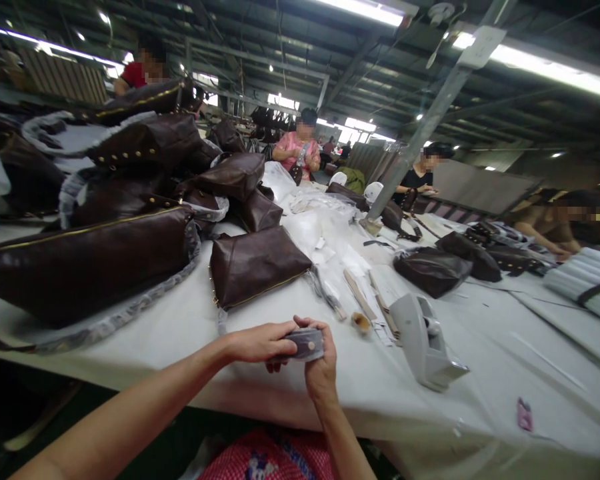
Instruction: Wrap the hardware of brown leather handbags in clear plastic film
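Observation:
Both my hands meet over the near edge of the white table (190, 320). My left hand (260, 343) pinches the left end of a small dark strap piece wrapped in clear film (307, 345), which carries a round stud. My right hand (323, 363) curls round the same piece from the right and below. A dark brown leather bag (253, 265) with a gold zip lies just beyond my hands.
A heap of brown bags (130, 173) in foam wrap fills the left of the table. A grey tape dispenser (425, 340) stands to the right, with strips, a small tape roll (361, 323) and plastic bags behind it. Several other people work at the far side.

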Tool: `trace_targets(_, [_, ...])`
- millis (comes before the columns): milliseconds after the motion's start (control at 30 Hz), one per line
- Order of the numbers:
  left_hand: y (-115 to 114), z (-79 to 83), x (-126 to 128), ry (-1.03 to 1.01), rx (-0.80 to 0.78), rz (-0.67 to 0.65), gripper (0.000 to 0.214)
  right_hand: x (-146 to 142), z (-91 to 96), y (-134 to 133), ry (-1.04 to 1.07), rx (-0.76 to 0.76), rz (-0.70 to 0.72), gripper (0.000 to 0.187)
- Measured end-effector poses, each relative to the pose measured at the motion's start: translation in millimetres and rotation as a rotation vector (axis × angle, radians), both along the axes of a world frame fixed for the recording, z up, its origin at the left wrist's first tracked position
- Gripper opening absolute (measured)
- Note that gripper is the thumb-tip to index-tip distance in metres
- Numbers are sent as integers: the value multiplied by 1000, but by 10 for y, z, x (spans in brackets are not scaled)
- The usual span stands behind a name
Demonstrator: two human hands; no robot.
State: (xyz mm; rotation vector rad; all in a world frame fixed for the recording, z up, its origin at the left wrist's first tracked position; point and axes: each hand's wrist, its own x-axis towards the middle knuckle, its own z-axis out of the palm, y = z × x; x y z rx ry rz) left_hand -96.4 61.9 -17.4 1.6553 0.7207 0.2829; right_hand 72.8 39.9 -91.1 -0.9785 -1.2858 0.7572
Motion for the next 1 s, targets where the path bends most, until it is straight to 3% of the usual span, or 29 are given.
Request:
trace_targets(133, [-158, 33, 63, 154, 250, 144, 14, 196, 45, 49, -640, 309, 23, 33])
trace_targets(233, [-183, 87, 90, 208, 353, 154, 17, 283, 77, 46, -785, 368, -35, 37])
trace_targets(300, [-139, 101, 77, 162, 277, 63, 18, 294, 87, 35, -734, 327, -29, 32])
trace_targets(400, [-20, 60, 17, 51, 21, -93, 17, 248, 103, 23, -555, 266, 50, 23])
trace_targets(533, [93, -10, -81, -58, -189, -135, 16, 114, 121, 19, -294, 142, 78, 17])
trace_targets(600, [87, -1, -117, -32, -109, -128, 15, 56, 115, 21, -196, 57, 117, 15])
trace_targets(733, [-11, 50, -126, 127, 436, 49, 13, 27, 104, 41, -102, -36, 203, 13])
trace_targets(800, [-50, 60, -105, 114, 637, 143, 15, 47, 134, 58, -97, -26, 227, 17])
trace_targets(900, [-41, 76, -97, 18, 724, 99, 19, 77, 220, 66, -113, -9, 301, 20])
trace_targets(1000, [14, 130, -164, -29, 651, -29, 20, 66, 286, 30, -88, -75, 397, 17])
